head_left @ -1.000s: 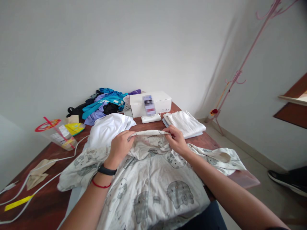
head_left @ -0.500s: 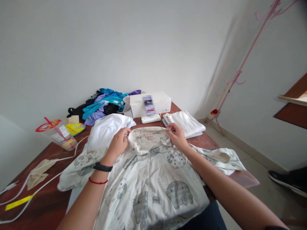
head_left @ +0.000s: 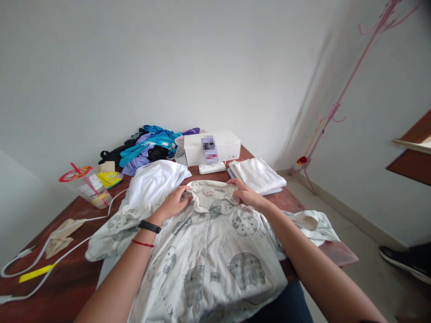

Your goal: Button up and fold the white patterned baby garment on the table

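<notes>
At the far left a white cable [head_left: 50, 264] loops over the dark tabletop [head_left: 67, 291], next to a yellow strip [head_left: 35, 272] and a crumpled brown paper [head_left: 60, 233]. Behind them stands a plastic cup [head_left: 85, 186] with a red lid. Further right, at the back edge, a heap of clothes [head_left: 148, 146] in blue, purple and black lies unsorted. In front of it is a loose white garment [head_left: 153, 179]. None of these looks folded.

The printed shirt [head_left: 208, 251] lies in the middle, spread front-up across the tabletop. Its hem hangs over the near edge towards the person, and its collar [head_left: 205, 193] points away. The left hand [head_left: 175, 202], with a black band on the wrist, has its fingers closed on the left end of the collar. The right hand [head_left: 245, 194] is on the collar's right end with its fingers bent over the edge. Whether they pinch the cloth or only press it down cannot be told.

As I judge it, the shirt is laid out and mostly smoothed. No fold is made in it yet, since both sleeves lie out to the sides. The right sleeve [head_left: 310, 224] drapes off the tabletop's corner.

Behind the collar sit a white box [head_left: 212, 146] and a small white device [head_left: 212, 168]. Right of them lies a folded white cloth [head_left: 257, 175], squared and finished. Only this one piece appears done.
</notes>
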{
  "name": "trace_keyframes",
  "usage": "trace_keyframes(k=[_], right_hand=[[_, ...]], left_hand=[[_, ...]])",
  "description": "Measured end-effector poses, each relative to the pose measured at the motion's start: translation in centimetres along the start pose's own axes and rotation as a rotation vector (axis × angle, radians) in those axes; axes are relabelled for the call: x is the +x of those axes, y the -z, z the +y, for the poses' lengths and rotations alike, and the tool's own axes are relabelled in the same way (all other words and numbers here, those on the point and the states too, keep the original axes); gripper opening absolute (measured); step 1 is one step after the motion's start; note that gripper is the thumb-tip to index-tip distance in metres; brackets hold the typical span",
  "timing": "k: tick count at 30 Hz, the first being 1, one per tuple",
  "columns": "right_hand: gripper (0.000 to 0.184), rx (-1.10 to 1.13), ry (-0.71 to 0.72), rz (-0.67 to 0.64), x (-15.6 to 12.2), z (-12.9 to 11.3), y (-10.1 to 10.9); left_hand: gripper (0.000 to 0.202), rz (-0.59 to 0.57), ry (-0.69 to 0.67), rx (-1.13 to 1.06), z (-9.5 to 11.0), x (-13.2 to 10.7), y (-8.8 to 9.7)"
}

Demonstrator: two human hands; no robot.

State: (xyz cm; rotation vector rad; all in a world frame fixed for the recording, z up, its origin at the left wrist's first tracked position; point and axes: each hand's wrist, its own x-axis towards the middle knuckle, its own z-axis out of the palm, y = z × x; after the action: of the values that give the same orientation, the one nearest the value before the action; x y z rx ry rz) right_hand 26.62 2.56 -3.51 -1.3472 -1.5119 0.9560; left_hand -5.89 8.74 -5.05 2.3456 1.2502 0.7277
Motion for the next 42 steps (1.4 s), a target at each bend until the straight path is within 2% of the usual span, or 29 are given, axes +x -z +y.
trace_keyframes(k=[2, 4, 6, 8, 11, 16, 18, 20, 22, 24, 26, 28, 32, 35, 37, 39, 42], right_hand=[[0.044, 0.038, -0.099, -0.117, 0.1, 0.2, 0.2], [0.036, 0.018, -0.118, -0.127, 0.3, 0.6, 0.0], [0.023, -0.065, -0.063, -0.058, 0.6, 1.0, -0.4], [0.016, -0.161, 0.023, 0.068, 0.9, 1.2, -0.9], [0.020, -0.248, 0.153, 0.252, 1.1, 1.4, -1.7], [0.030, -0.254, 0.264, 0.322, 1.1, 1.5, -2.3], [0.029, -0.243, 0.326, 0.358, 1.0, 1.3, -2.3], [0.030, -0.227, 0.383, 0.396, 0.9, 0.8, -2.2], [0.031, -0.210, 0.407, 0.439, 0.8, 0.4, -2.1], [0.032, -0.198, 0.404, 0.468, 0.8, 0.1, -2.0], [0.033, -0.190, 0.387, 0.466, 1.0, 0.1, -2.0], [0.032, -0.200, 0.367, 0.416, 1.3, 0.3, -2.1], [0.034, -0.262, 0.336, 0.246, 2.0, 1.4, -2.4], [0.059, -0.254, 0.315, 0.143, 2.4, 2.6, -2.5], [0.070, -0.242, 0.298, 0.109, 2.5, 3.3, -2.5], [0.066, -0.253, 0.289, 0.113, 2.5, 3.9, -2.6], [0.056, -0.311, 0.267, 0.149, 2.5, 4.4, -2.7]], left_hand=[[0.038, -0.002, 0.039, -0.017, 0.0, 0.4, -0.3], [0.042, 0.011, 0.061, -0.015, 0.0, 1.0, -0.6], [0.045, 0.019, 0.074, -0.006, 0.0, 1.6, -0.9], [0.051, 0.027, 0.081, 0.011, 0.0, 2.3, -1.2], [0.056, 0.046, 0.095, 0.040, -0.1, 3.2, -1.5], [0.046, 0.109, 0.099, 0.043, 0.7, 3.6, -1.3], [0.040, 0.186, 0.096, 0.035, 1.7, 3.3, -0.6], [0.037, 0.327, 0.068, 0.048, 3.2, 2.7, 0.5], [0.036, 0.479, -0.004, 0.080, 4.7, 2.2, 1.8], [0.037, 0.546, -0.072, 0.109, 5.8, 1.8, 2.9], [0.040, 0.542, -0.083, 0.138, 5.9, 1.8, 3.4], [0.039, 0.500, -0.040, 0.161, 4.9, 2.2, 3.1], [0.032, 0.354, 0.074, 0.222, 1.9, 3.6, 0.9], [0.031, 0.313, 0.111, 0.252, 0.6, 4.2, -0.9], [0.033, 0.332, 0.118, 0.292, 0.6, 4.1, -1.5], [0.036, 0.345, 0.094, 0.379, 1.3, 3.8, -1.5], [0.029, 0.315, 0.042, 0.460, 2.9, 3.3, -0.8]])
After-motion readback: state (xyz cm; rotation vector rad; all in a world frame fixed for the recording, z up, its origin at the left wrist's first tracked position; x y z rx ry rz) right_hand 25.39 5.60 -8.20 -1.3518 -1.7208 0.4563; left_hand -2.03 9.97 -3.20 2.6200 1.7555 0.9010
